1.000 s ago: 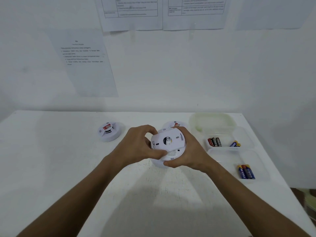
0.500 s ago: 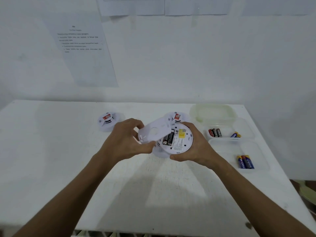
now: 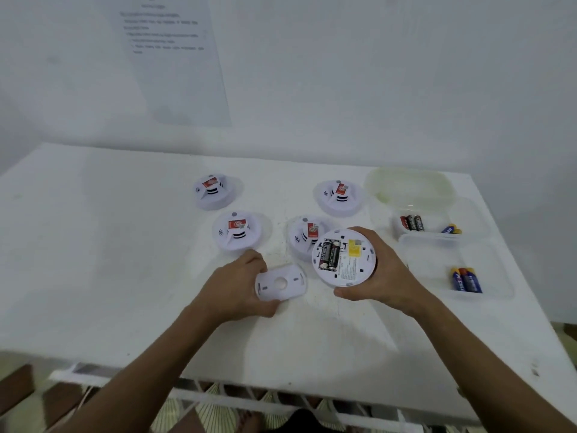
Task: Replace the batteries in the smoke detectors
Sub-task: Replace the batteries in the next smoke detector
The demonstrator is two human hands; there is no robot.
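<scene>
White wall and a taped sheet [image 3: 175, 57] are seen behind a white table [image 3: 109, 260], on which everything is laid within arm's reach. At 2 o'clock on the table two clear tubs are set side by side: the far tub [image 3: 468, 223], with its lid [image 3: 409, 185] leaned behind it, is stocked with black cells [image 3: 412, 222] and a blue cell [image 3: 451, 229], while the near tub [image 3: 499, 276] is given over to blue cells [image 3: 466, 279]. By this split, spent and fresh cells are probably kept apart, though which is which cannot be told.

Four closed detectors are parked face up toward 12 o'clock, clear of the working space: one at 11 o'clock [image 3: 214, 192], one at 1 o'clock [image 3: 338, 196], one nearer and left of centre [image 3: 239, 232], and one at centre [image 3: 304, 237], partly hidden.

The open detector [image 3: 343, 260] is gripped round its rim by the right hand [image 3: 384, 270] and is tilted back-up toward the camera, so that its two black batteries [image 3: 329, 255] beside a yellow label [image 3: 355, 248] are exposed for removal. The cover [image 3: 280, 282] is pinched at its left edge by the left hand [image 3: 237, 285] and is held low at the table, at 9 o'clock of the open detector, probably so that this hand can be freed for the batteries.
</scene>
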